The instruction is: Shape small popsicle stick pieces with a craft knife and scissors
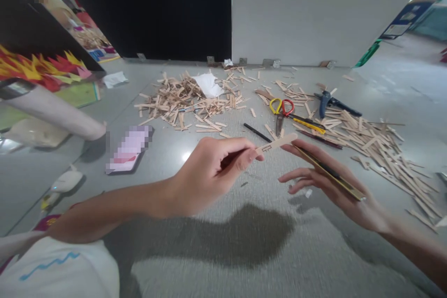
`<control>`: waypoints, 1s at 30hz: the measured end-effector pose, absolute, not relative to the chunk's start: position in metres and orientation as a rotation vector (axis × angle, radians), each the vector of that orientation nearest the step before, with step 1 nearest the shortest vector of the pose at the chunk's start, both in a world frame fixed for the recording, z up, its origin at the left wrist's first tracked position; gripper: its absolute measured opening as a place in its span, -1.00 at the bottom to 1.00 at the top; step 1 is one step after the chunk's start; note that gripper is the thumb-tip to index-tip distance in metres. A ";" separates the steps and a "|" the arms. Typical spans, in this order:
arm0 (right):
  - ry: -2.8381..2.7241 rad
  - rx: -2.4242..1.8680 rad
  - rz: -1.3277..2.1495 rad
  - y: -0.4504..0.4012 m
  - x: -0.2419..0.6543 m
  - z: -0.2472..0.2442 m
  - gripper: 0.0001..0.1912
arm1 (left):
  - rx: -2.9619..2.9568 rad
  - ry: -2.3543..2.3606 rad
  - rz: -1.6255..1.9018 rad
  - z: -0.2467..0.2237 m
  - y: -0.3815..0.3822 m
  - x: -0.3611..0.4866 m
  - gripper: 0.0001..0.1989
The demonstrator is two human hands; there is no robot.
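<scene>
My left hand is closed, pinching a flat wooden craft stick by one end between thumb and fingers. A small dark angular mark is drawn on the stick near my fingertips. My right hand holds a slim yellow-and-black box cutter lying along its index finger and thumb side, while the other fingers stay loosely spread. The cutter's front end is close to the stick's free end; whether they touch I cannot tell, and its blade is not clearly visible. Both hands are raised above the grey floor.
Cut wooden pieces lie heaped beyond my hands, with longer sticks at right. Scissors, a black pen, a yellow-black tool and a dark blue tool lie between. A phone and tube are left.
</scene>
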State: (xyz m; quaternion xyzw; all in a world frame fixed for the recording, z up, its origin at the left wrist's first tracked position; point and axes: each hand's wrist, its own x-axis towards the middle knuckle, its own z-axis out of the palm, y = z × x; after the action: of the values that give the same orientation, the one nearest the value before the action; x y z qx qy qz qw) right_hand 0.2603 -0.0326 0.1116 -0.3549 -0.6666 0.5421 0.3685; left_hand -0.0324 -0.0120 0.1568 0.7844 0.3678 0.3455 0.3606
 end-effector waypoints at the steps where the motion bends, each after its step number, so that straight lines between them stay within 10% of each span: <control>1: -1.667 -0.919 1.430 -0.035 0.262 0.110 -0.49 | 2.049 0.953 0.904 0.157 -0.012 -0.033 -0.69; 17: -1.845 -1.176 1.254 -0.044 0.282 0.083 -0.46 | 2.024 0.943 0.375 0.119 0.009 -0.017 -0.70; 21: -2.158 -1.215 0.853 -0.043 0.282 0.076 -0.71 | 1.941 0.830 0.080 0.084 0.030 -0.005 -0.72; 30: -2.585 -0.945 -0.024 -0.044 0.292 0.059 -0.52 | 1.740 0.825 0.111 0.070 0.036 -0.008 -0.75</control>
State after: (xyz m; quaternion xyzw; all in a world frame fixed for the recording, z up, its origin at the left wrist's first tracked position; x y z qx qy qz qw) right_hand 0.2923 -0.0437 0.0592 -0.3368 -0.9215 -0.0084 0.1934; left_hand -0.0080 0.0356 0.0705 0.7412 0.3514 0.0475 0.5700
